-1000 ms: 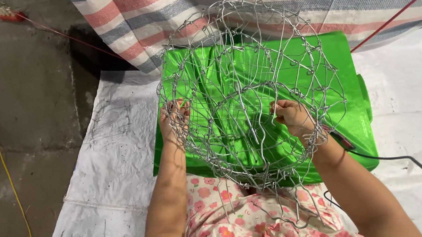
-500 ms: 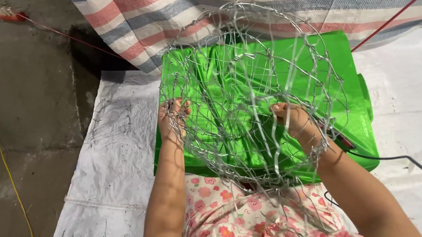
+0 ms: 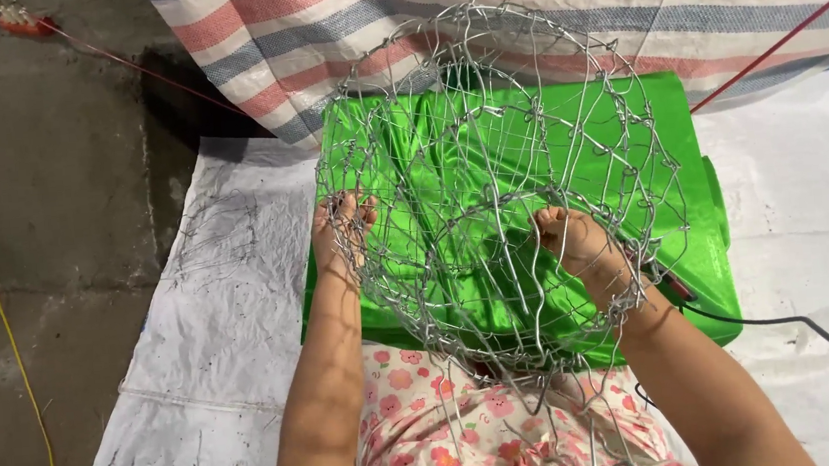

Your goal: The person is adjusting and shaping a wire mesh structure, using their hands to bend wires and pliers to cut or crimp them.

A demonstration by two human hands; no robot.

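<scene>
lap: pink flowered cloth [image 3: 431, 439] at the near edge of view; the lower wires of the cage hang down onto it
left hand [image 3: 340, 231]: fingers hooked round the wires on the left side of the wire cage [image 3: 495, 197]; clenched on the mesh, forearm running up from the lap outside the cage
right hand [image 3: 581, 244]: reaches in among the wires on the lower right, fingers curled round strands there; the wrist passes through the mesh, so this hand sits deeper in the cage than the left
cage: a rounded basket of bent silver wire, held up between both hands, over the lap and the green block; its open mouth seems to face the person, its depth running away and upward; the two hands are at much the same height, one on each flank, both touching it
green block [image 3: 700, 230]: just beyond the hands, under and behind the cage, on the white sheet [image 3: 231, 277]
cable [image 3: 816, 330]: black, off the block's right near corner
far: striped tarp [image 3: 712, 2] past the block's far edge; bare concrete [image 3: 37, 194] to the left
</scene>
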